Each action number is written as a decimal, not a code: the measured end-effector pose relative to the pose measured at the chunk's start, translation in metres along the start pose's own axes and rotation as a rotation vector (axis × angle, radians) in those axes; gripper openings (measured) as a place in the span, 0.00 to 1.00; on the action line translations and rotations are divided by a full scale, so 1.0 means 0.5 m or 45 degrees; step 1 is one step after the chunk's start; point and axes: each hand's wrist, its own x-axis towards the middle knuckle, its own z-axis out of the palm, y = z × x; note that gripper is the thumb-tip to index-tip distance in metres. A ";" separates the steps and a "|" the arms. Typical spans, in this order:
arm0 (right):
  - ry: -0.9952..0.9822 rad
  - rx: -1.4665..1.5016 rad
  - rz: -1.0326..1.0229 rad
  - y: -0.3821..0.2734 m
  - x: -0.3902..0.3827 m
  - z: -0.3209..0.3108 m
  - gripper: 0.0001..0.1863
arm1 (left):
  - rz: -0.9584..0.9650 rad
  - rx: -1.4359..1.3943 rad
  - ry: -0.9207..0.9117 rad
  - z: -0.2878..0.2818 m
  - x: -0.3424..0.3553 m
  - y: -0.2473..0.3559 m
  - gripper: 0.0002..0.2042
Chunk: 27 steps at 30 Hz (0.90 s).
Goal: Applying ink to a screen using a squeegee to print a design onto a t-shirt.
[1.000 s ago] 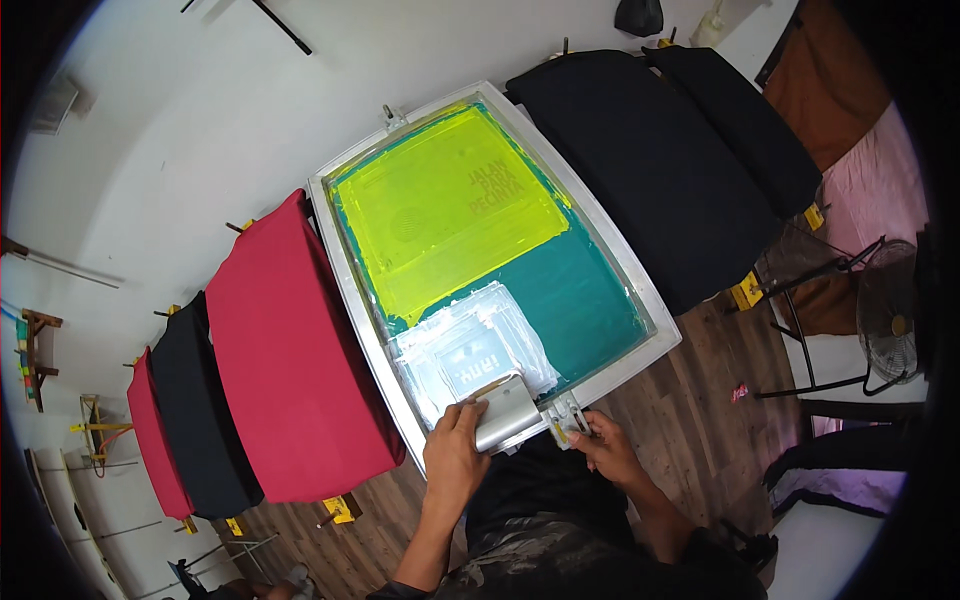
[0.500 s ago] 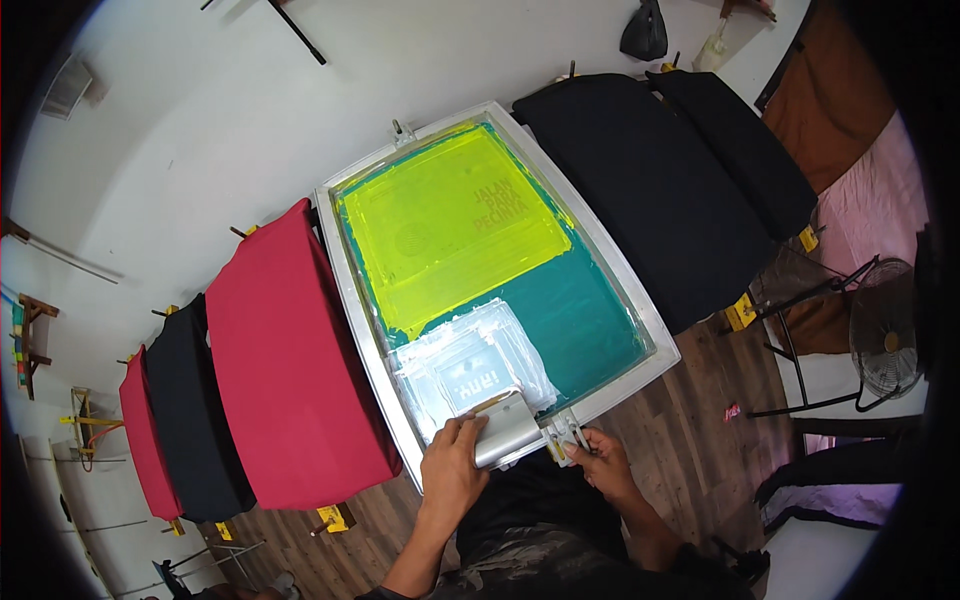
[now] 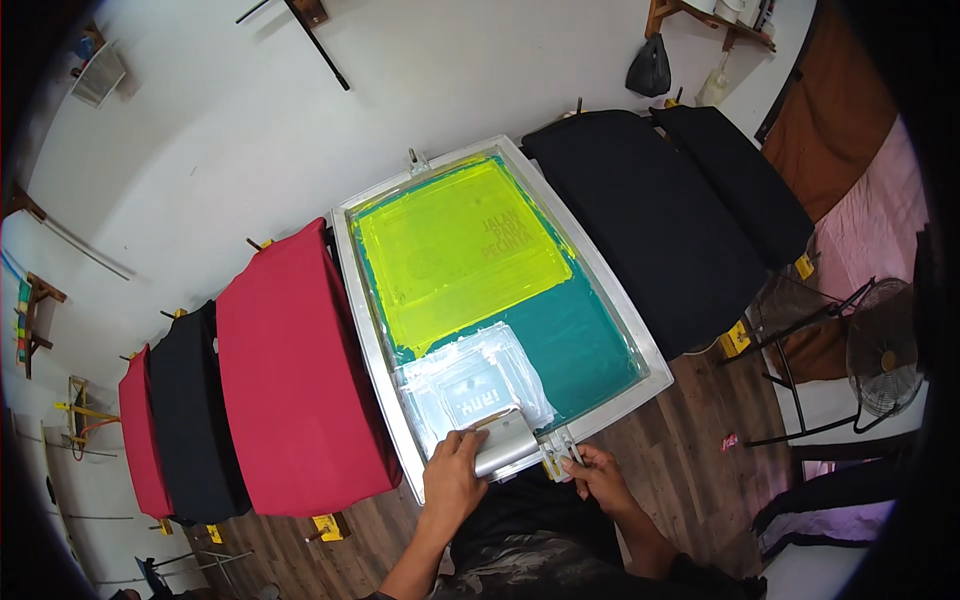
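Observation:
A metal-framed printing screen (image 3: 653,357) lies in front of me, its teal mesh (image 3: 592,354) coated with a large yellow-green rectangle (image 3: 445,260) at the far part and a white ink patch (image 3: 458,360) at the near left, both bearing faint print. My left hand (image 3: 455,470) is closed over a silver squeegee (image 3: 505,445) lying along the screen's near edge. My right hand (image 3: 598,478) pinches a metal clamp (image 3: 562,452) on that same edge, just right of the squeegee; its thumb is on the clamp.
Red (image 3: 290,390) and black cloth-covered boards (image 3: 185,400) stand left, black ones (image 3: 650,210) right, on yellow brackets (image 3: 737,338). A standing fan (image 3: 880,355) is at the right, beside hanging cloths (image 3: 830,140). A shelf (image 3: 715,28) and black bag (image 3: 648,70) are on the back wall.
The view has shifted, so the screen and boards sit somewhat lower in the picture. Both my hands stay at the near edge, holding the squeegee and clamp.

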 end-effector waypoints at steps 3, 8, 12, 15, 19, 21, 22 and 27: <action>-0.012 -0.024 -0.014 0.003 0.003 0.000 0.06 | 0.008 -0.023 0.040 0.004 -0.006 -0.001 0.31; 0.023 -0.086 0.005 0.007 0.002 0.002 0.07 | -0.021 -0.028 0.042 0.008 -0.010 0.001 0.31; 0.038 -0.107 -0.033 -0.001 -0.004 0.010 0.09 | -0.011 -0.027 0.064 0.012 -0.012 0.002 0.31; 0.040 -0.097 -0.051 -0.009 -0.005 0.013 0.09 | -0.010 -0.025 0.066 0.011 -0.012 0.007 0.30; 0.009 -0.097 -0.164 -0.006 -0.004 0.012 0.10 | -0.055 -0.052 0.071 0.013 -0.010 0.014 0.30; 0.005 -0.155 -0.113 -0.002 -0.003 0.000 0.11 | -0.055 -0.057 0.070 0.012 -0.009 0.015 0.30; -0.004 -0.213 -0.063 0.000 0.000 -0.005 0.13 | -0.057 -0.059 0.071 0.011 -0.007 0.016 0.30; -0.069 -0.403 -0.048 -0.013 0.004 -0.007 0.15 | -0.062 -0.059 0.062 0.029 -0.005 -0.008 0.29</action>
